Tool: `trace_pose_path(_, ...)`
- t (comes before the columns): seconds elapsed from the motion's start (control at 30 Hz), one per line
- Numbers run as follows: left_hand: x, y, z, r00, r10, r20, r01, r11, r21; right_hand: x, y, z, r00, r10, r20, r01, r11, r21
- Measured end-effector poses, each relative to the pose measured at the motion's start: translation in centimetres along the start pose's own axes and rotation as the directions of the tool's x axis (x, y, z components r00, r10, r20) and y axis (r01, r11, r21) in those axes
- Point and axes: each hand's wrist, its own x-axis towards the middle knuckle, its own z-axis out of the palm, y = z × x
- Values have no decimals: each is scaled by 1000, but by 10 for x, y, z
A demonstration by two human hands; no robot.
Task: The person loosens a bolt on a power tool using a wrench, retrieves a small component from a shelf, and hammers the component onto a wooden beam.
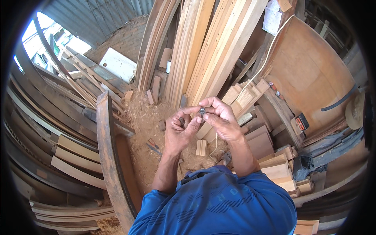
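Note:
Above the floor, in front of my blue shirt, my two hands meet at a small shiny metal piece [202, 111]. My right hand [222, 119] pinches it between thumb and fingers. From the other side, the thumb and forefinger of my left hand [181, 127] reach up to the same piece. A small dark object [182, 121] shows in the curled fingers of my left hand; its kind is too small to make out. The fingers cover much of the metal piece, so its exact kind cannot be told.
Tall planks [199, 47] lean ahead. A curved wooden beam [111, 156] stands close on my left. Pliers [153, 145] and a small wood block [201, 148] lie on the sawdust-covered floor. A pale cord [261, 69] runs down at right, near stacked boards [280, 172].

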Motion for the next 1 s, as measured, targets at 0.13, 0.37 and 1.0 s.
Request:
trace_pose_path(0.13,1,-5,4,999,-25,-23,25,1000,-8,0,5,-9,1000,4,-8,-4,1000,-1)
trace_pose_path(0.37,-1,-15,7,999,19,-34,-20,1000,-23,-2,0,-7,1000,11,4,-11,1000,4)
trace_pose_path(1.0,-5,-20,-2,985,-138,-101,100,944,-314,-2,9,12,978,-1,-208,-53,966,-252)
